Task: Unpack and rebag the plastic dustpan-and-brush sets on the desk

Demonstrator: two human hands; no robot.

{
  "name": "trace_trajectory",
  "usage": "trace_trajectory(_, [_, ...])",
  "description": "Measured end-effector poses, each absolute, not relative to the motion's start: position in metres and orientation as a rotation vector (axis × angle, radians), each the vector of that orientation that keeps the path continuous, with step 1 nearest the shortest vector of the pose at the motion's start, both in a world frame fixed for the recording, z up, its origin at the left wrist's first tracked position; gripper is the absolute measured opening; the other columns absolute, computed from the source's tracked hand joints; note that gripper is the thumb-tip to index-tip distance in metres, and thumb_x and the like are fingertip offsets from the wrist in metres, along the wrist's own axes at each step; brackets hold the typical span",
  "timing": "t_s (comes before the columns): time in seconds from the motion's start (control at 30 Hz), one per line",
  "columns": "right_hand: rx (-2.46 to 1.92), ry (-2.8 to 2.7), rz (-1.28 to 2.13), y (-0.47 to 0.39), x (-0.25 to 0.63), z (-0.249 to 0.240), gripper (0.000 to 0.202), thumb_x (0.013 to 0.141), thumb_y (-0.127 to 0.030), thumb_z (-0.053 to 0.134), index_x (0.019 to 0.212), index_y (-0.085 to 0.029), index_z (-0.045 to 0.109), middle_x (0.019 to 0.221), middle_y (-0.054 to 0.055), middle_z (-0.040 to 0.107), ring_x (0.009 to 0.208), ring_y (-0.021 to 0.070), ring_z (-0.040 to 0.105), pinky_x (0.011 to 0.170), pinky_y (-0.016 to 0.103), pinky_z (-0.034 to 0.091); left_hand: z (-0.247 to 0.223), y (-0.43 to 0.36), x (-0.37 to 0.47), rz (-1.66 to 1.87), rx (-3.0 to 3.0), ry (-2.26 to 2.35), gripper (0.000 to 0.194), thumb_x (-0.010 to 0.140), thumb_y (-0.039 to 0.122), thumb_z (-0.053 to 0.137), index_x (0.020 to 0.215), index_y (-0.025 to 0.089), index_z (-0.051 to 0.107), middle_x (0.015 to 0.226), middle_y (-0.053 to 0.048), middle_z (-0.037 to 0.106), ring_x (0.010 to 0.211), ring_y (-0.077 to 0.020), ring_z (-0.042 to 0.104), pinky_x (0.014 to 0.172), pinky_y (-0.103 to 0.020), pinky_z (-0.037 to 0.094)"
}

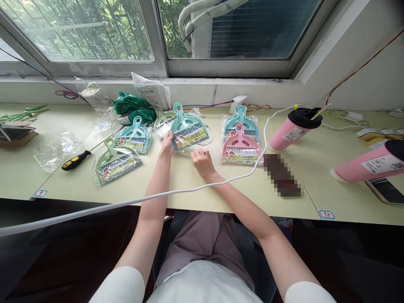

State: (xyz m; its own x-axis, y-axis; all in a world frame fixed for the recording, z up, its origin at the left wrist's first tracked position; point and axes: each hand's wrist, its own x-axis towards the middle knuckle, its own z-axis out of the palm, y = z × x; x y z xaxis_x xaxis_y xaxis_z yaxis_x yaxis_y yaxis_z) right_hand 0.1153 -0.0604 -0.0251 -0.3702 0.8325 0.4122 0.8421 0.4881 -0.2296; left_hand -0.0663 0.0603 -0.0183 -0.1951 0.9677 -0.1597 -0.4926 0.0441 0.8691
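Note:
My left hand [168, 144] grips the lower left edge of a teal dustpan-and-brush set [189, 128], raised a little off the table and tilted, with a printed label across it. Just below its right corner is my right hand [203, 163], fingers curled together. A thin clear strip runs toward those fingertips, but what they hold is hidden. Left of my hands lie a green dustpan set [118, 162] and another teal one [135, 136], both in clear wrap. A pale green set [164, 122] is partly covered behind the held one. To the right, a pink set [241, 145] overlaps a teal set [240, 120].
A white cable [189, 190] crosses in front of my forearms. Pink cups [292, 128] and a phone [386, 190] stand or lie at the right. At the left are a screwdriver [76, 160], crumpled clear plastic [57, 151] and a green bag [134, 107]. The window wall borders the table.

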Motion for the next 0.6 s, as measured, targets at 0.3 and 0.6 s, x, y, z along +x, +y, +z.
trace_trajectory(0.3, [-1.285,-1.348,1.011,-0.038,0.149,-0.009,0.035,0.098,-0.051,0.050,0.114,-0.022,0.063,0.065,-0.003,0.070,0.039,0.0104,0.048,0.047,0.024,0.037,-0.008,0.054,-0.034,1.656,0.659,0.953,0.048,0.098,0.037,0.057,0.145,0.031,0.047,0.130,-0.004,0.068,0.124,-0.0189,0.064,0.101,-0.032,0.056])
trace_trajectory(0.6, [-1.130,-0.857,1.308,-0.032,0.143,-0.010,0.044,0.084,-0.052,0.073,0.075,-0.024,0.040,0.053,-0.007,0.061,0.030,0.0033,0.037,0.036,0.018,0.025,0.003,0.028,0.006,1.568,0.726,0.897,0.046,0.098,0.038,0.058,0.143,0.030,0.051,0.128,-0.004,0.069,0.121,-0.0206,0.065,0.100,-0.031,0.055])
